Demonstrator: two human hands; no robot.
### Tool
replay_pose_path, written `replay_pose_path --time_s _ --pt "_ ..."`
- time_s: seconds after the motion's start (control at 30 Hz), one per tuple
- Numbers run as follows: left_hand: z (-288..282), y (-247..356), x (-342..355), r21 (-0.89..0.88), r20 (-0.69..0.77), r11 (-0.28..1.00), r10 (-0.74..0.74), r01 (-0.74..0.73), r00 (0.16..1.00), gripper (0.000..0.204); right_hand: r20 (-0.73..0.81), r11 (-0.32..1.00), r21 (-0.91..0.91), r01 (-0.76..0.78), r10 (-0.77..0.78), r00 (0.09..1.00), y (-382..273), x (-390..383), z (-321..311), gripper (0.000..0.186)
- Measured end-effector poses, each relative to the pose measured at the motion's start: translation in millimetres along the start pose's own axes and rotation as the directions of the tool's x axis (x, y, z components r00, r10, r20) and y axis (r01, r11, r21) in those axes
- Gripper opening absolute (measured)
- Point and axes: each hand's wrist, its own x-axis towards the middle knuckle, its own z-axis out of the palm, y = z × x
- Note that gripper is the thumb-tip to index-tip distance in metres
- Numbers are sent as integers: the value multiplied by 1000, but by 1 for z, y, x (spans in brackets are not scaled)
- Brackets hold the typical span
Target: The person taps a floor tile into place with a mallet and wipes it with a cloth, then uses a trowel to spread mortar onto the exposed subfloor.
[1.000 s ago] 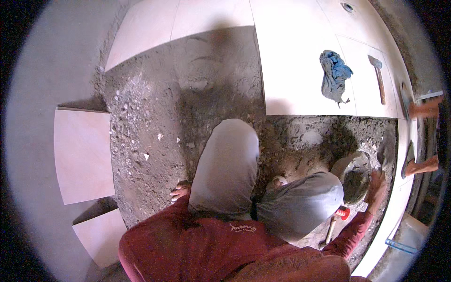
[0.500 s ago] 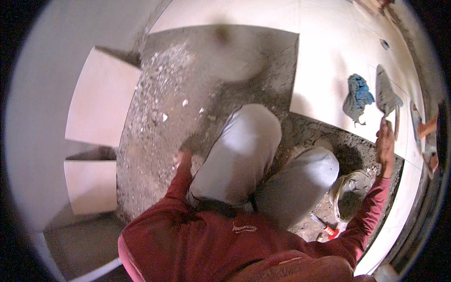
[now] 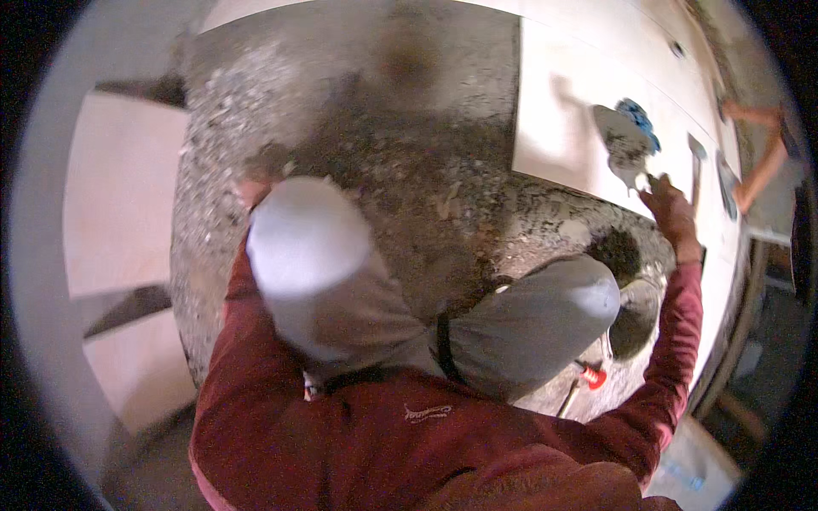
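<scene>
One trowel (image 3: 625, 140) was gripped by the right hand (image 3: 671, 210), pointed forward-left beyond the tiles' (image 3: 545, 136) near edge; left hand (image 3: 254, 192) too blurred to judge.

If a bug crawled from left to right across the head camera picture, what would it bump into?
Big pale tile, left hand, grey-trousered left knee, trowel, right hand, hammer, another person's leg.

Maroon top (image 3: 358, 456), grey trousers (image 3: 532, 328), pale tiles (image 3: 123, 200).
The top is marked in white; the trowel (image 3: 624, 140) is coloured grey, the cloth (image 3: 645, 122) blue, and the brownish soil (image 3: 434, 213) is flecked pale.
</scene>
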Motion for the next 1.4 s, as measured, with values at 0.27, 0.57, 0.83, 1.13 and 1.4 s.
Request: replay_pose_path --time_s 0.27,0.57,0.83,1.13,1.4 --pt "39 148 9 -49 -3 987 -152 152 988 61 69 968 -202 149 -137 988 -52 121 30 36" --pt "68 121 35 157 -271 985 -24 69 962 62 -18 745 -663 72 -112 994 -157 360 58 25" --pt "50 127 37 152 -168 985 -54 80 984 64 184 698 -692 182 -73 980 -170 402 63 24" --pt "72 123 34 204 -187 977 -20 59 982 66 501 879 -441 184 71 863 -187 97 57 26" --pt "102 95 49 298 -216 954 71 -3 974 66 340 970 -234 -73 152 928 -219 98 23 25"
